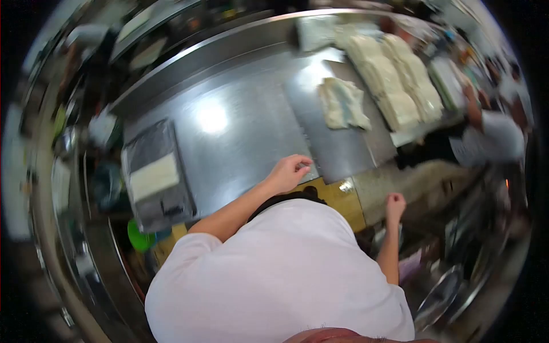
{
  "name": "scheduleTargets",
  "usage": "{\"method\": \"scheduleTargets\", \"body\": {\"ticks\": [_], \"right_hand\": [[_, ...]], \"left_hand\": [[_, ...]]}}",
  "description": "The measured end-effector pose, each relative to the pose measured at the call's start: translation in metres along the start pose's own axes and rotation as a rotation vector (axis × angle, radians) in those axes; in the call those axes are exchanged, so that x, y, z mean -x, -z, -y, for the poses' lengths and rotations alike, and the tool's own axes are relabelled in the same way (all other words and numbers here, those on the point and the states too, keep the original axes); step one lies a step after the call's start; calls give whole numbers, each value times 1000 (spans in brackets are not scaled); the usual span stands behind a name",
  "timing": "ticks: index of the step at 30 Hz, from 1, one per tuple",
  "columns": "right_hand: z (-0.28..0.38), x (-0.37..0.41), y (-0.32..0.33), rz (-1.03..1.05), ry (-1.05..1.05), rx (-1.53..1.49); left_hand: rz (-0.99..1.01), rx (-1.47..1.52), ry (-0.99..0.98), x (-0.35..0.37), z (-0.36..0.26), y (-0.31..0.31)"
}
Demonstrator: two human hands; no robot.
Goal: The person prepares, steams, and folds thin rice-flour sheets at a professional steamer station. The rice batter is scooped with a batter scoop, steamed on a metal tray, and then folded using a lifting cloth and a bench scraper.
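Head view: I record the left hand (291,171) resting clenched on the polished steel table (240,131) edge, likely for support; right hand (394,204) fisted, hanging clear, grip seemingly empty.

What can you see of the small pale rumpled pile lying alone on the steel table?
The small pale rumpled pile looks like soft cream-white sheets, loosely folded, edges uneven; material unclear. It lies flat on the shiny steel table, beside the long cream stacks, apart from them. Only the table touches it.
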State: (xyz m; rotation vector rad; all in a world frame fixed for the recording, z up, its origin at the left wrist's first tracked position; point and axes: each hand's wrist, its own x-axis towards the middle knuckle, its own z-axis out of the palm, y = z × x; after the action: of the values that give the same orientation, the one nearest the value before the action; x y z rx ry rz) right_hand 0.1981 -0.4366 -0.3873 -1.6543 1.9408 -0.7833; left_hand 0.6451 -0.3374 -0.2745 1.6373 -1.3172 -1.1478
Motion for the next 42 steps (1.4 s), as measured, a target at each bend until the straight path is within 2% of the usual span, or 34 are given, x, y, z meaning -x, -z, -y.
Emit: {"method": "scheduleTargets", "body": {"ticks": [3,5,7,9,10,15,17,18,21,22,23,24,26,29,34,36,39,41,42], "right_hand": [[-42,129,-3,46,-343,198],[-57,213,-7,209,-595,283],[-87,307,-20,295,-734,337],[-75,388,-25,364,-937,355],[-49,415,-18,375,-1116,197],[-14,542,-32,241,-1369,25],[-20,585,-49,29,-1366,-94],[-31,603,-59,144,-1236,46],[-24,636,-92,-22,-1181,153],[-23,644,-101,-45,-1160,183],[-18,649,-108,-90,-1178,133],[-10,652,-112,-136,-1190,84],[24,656,-104,-234,-1248,-88],[39,685,-120,-400,-1264,-101],[82,721,-93,-557,-1231,-146],[97,729,-76,-634,-1222,-127],[104,742,-61,-790,-1139,-50],[100,752,-57,-880,-1003,59],[98,757,-57,-891,-1017,53]], "left_hand": [[198,17,-104,-11,5,2],[257,34,-110,-14,11,0],[389,18,-132,-15,28,-7],[481,12,-131,-13,38,-21],[529,-19,-171,-9,40,-27],[789,-65,-256,27,26,-62],[919,-123,-260,44,22,-79],[982,-131,-297,53,22,-88],[1140,-166,-375,80,18,-105],[1158,-186,-319,89,13,-109],[1173,-214,-264,98,10,-113],[1243,-240,-302,107,14,-120],[1223,-222,-429,119,27,-133],[1335,-365,-431,144,31,-149],[1455,-451,-479,223,31,-171],[1492,-317,-533,268,39,-179],[1607,-293,-557,333,59,-188],[1668,-414,-564,380,49,-196],[1719,-432,-820,398,58,-207]]}}
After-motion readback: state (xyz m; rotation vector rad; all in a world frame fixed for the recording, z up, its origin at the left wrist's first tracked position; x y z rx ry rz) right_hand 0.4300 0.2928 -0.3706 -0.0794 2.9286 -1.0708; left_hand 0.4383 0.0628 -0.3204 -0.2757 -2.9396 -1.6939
